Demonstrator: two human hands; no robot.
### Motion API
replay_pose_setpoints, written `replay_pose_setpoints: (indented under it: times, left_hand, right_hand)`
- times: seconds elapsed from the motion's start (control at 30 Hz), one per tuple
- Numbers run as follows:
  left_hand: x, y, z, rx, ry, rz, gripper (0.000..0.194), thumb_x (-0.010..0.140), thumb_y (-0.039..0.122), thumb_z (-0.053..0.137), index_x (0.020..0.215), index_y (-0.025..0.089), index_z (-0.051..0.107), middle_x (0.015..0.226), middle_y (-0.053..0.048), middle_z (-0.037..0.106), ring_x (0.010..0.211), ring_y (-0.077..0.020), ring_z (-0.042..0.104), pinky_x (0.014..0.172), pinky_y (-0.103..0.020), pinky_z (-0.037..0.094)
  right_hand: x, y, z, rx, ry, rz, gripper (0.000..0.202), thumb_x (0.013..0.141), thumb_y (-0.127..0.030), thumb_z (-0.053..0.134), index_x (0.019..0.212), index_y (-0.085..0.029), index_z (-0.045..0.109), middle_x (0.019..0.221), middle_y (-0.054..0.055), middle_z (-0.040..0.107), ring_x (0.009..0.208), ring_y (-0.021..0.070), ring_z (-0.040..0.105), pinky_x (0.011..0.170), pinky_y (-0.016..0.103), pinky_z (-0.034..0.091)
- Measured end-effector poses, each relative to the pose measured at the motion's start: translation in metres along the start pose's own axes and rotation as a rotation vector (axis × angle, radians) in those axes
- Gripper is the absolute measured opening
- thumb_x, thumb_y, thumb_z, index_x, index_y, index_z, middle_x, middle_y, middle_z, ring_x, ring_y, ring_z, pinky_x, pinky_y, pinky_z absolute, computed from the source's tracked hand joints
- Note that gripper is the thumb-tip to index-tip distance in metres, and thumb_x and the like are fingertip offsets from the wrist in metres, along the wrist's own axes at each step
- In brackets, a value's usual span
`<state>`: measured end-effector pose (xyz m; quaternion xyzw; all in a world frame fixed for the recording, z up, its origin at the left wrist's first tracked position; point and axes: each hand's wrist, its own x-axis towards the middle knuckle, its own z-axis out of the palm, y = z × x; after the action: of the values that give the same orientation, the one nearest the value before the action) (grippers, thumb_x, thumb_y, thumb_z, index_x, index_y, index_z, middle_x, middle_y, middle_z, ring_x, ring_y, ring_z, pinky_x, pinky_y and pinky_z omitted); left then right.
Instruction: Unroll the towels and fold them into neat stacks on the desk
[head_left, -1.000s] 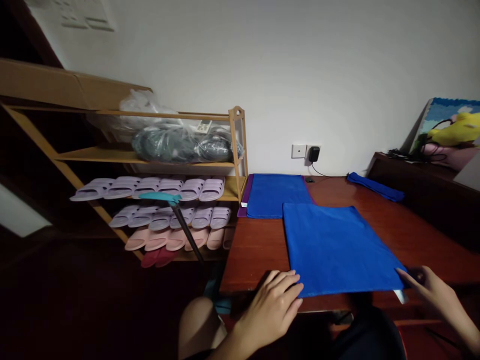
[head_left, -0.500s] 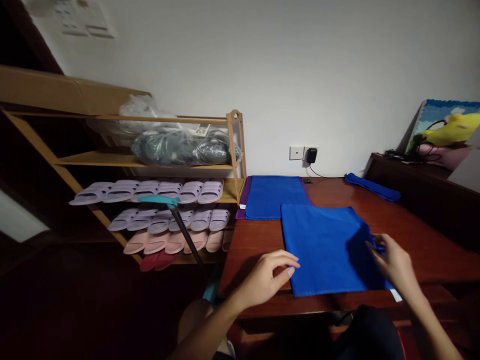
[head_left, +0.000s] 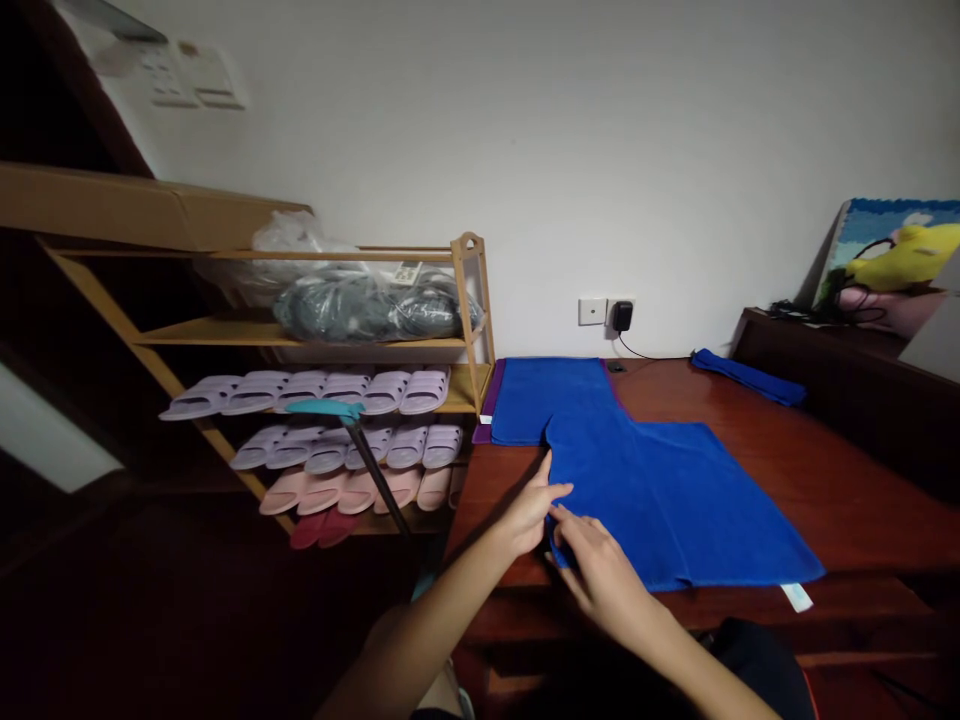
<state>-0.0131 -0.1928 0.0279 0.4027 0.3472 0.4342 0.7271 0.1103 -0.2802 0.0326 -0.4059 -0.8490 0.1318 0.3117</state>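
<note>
A blue cloth [head_left: 675,510] lies spread over the front of the reddish-brown table [head_left: 847,460], a white tag at its front right corner. My left hand [head_left: 531,508] grips its left edge between thumb and fingers. Beside it, my right hand [head_left: 596,565] pinches the same edge a little nearer the front, fingers bent around it. Behind them a flat stack with a blue cloth [head_left: 555,390] on top and purple cloth showing at its edges rests near the wall. The spread cloth overlaps the stack's front corner.
To the left stands a wooden rack [head_left: 472,330] with slippers [head_left: 364,388] and plastic-wrapped bundles. A teal-topped pole [head_left: 375,465] leans before it. Another folded blue cloth [head_left: 750,377] lies at the table's back right, near a black plug [head_left: 622,316] on the wall.
My right hand has moved left from the cloth's right side to its left edge, beside my left hand. The cloth's left edge is now raised, and its right part lies spread out further.
</note>
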Motion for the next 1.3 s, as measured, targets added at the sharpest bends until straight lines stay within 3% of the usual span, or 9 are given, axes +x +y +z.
replay_pose_setpoints:
  times: [0.1, 0.17, 0.27, 0.37, 0.53, 0.63, 0.77, 0.97, 1.3]
  left_hand:
    - [0.003, -0.005, -0.008, 0.037, -0.001, 0.050, 0.082, 0.073, 0.005, 0.059, 0.145, 0.027, 0.027, 0.127, -0.007, 0.058, 0.099, -0.0163, 0.062, 0.092, -0.030, 0.044]
    - [0.005, -0.007, -0.013, 0.034, 0.004, 0.046, 0.084, 0.072, 0.003, 0.058, 0.147, 0.025, 0.025, 0.124, -0.008, 0.060, 0.102, -0.0168, 0.061, 0.095, -0.031, 0.042]
    - [0.005, -0.002, -0.018, 0.024, 0.016, -0.020, 0.092, 0.074, 0.002, 0.055, 0.150, 0.024, 0.007, 0.107, -0.008, 0.066, 0.091, -0.0166, 0.064, 0.090, -0.034, 0.045]
    - [0.009, 0.010, -0.019, 0.060, 0.043, -0.043, 0.094, 0.075, 0.005, 0.055, 0.149, 0.028, 0.002, 0.089, -0.002, 0.065, 0.077, -0.0138, 0.063, 0.076, -0.028, 0.048]
    - [0.048, 0.025, -0.018, 0.452, 0.151, 0.005, 0.052, 0.078, 0.020, 0.059, 0.128, 0.030, 0.052, 0.078, 0.002, 0.059, 0.065, -0.0115, 0.057, 0.057, -0.021, 0.043]
    - [0.078, 0.023, -0.015, 0.636, 0.264, 0.082, 0.029, 0.077, 0.016, 0.059, 0.104, 0.020, 0.067, 0.075, 0.000, 0.061, 0.068, -0.0133, 0.056, 0.060, -0.021, 0.043]
    - [0.091, 0.016, -0.011, 0.701, 0.335, 0.169, 0.024, 0.071, 0.005, 0.058, 0.090, 0.014, 0.070, 0.089, -0.007, 0.066, 0.088, -0.0201, 0.060, 0.082, -0.029, 0.045]
    - [0.063, 0.025, -0.022, 0.753, 0.331, 0.319, 0.042, 0.065, 0.000, 0.060, 0.102, 0.018, 0.070, 0.124, -0.010, 0.060, 0.125, -0.0264, 0.046, 0.109, -0.035, 0.026]
    - [0.022, 0.061, -0.072, 0.990, 0.282, 0.449, 0.059, 0.076, 0.014, 0.053, 0.135, 0.017, 0.049, 0.142, -0.010, 0.043, 0.135, -0.0239, 0.032, 0.112, -0.038, 0.021]
  right_hand:
    - [-0.008, 0.009, -0.025, 0.119, -0.069, 0.090, 0.028, 0.091, -0.032, 0.046, 0.118, -0.025, 0.050, 0.131, 0.006, 0.053, 0.120, 0.0193, 0.050, 0.099, 0.037, 0.042]
    - [-0.015, 0.035, -0.045, 0.102, -0.008, 0.191, 0.034, 0.093, -0.040, 0.042, 0.124, -0.026, 0.047, 0.137, 0.005, 0.048, 0.125, 0.0186, 0.046, 0.104, 0.038, 0.037]
    - [-0.031, 0.102, -0.076, -0.082, 0.177, 0.388, 0.049, 0.089, -0.049, 0.042, 0.130, -0.022, 0.043, 0.138, 0.009, 0.048, 0.128, 0.0233, 0.043, 0.108, 0.043, 0.031]
    - [-0.049, 0.182, -0.110, -0.202, 0.175, 0.587, 0.052, 0.086, -0.053, 0.042, 0.125, -0.018, 0.047, 0.132, 0.012, 0.053, 0.122, 0.0256, 0.048, 0.103, 0.040, 0.036]
    - [-0.047, 0.263, -0.159, -0.380, 0.084, 1.076, 0.056, 0.085, -0.049, 0.042, 0.128, -0.013, 0.048, 0.127, 0.015, 0.056, 0.115, 0.0269, 0.054, 0.094, 0.037, 0.043]
    - [-0.027, 0.272, -0.161, -0.438, 0.074, 1.218, 0.067, 0.086, -0.057, 0.034, 0.124, -0.004, 0.049, 0.122, 0.024, 0.056, 0.112, 0.0343, 0.055, 0.088, 0.044, 0.045]
    - [-0.005, 0.270, -0.136, -0.545, 0.109, 1.242, 0.065, 0.089, -0.055, 0.026, 0.120, -0.002, 0.048, 0.118, 0.029, 0.055, 0.113, 0.0384, 0.053, 0.087, 0.051, 0.042]
    - [-0.010, 0.272, -0.129, -0.595, 0.008, 1.056, 0.047, 0.094, -0.039, 0.019, 0.120, -0.009, 0.045, 0.102, 0.022, 0.064, 0.096, 0.0328, 0.062, 0.078, 0.045, 0.044]
    - [-0.043, 0.287, -0.171, -0.692, -0.046, 0.956, 0.049, 0.094, -0.042, 0.012, 0.119, -0.013, 0.042, 0.096, 0.019, 0.066, 0.086, 0.0321, 0.064, 0.072, 0.041, 0.043]
